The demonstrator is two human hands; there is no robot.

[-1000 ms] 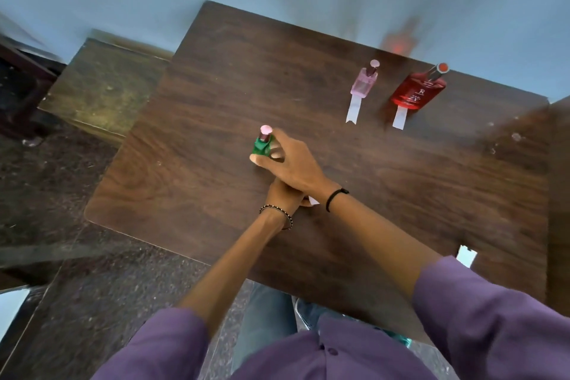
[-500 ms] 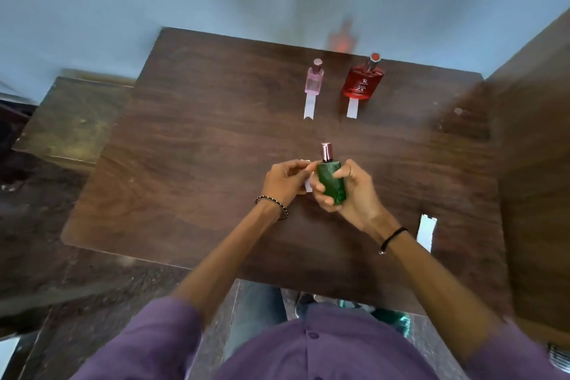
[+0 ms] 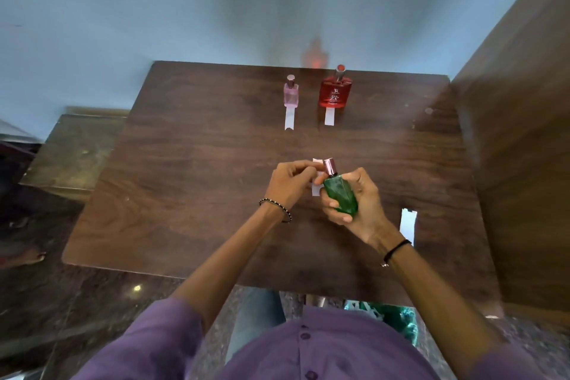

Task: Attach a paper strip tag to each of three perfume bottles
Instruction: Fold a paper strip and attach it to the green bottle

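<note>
I hold the green bottle (image 3: 340,197) up off the table (image 3: 185,163) in my right hand (image 3: 357,203). My fingers wrap tight around its fat body. The bottle leans, with its pink cap (image 3: 329,166) pointing up and away from me and a little to my left. Its bottom points back at my right wrist.

My left hand (image 3: 290,183) is just left of the green bottle, right next to the cap. Its fingertips are pinched shut on a paper strip (image 3: 316,185). The strip stands nearly straight up and down, so it runs almost the same way as the bottle. It touches the left side of the bottle near the neck, I think, but my fingers hide that spot.

So the neck is just right of my left hand. That hand is the nearer one, and I think it must bring the strip around the neck.

Far past the green bottle, at the back of the table, stand the pink bottle (image 3: 291,95) and the red bottle (image 3: 335,93). Each has a white tag in front of it. A spare strip (image 3: 407,224) lies flat to the right of the green bottle, near my right wrist.
</note>
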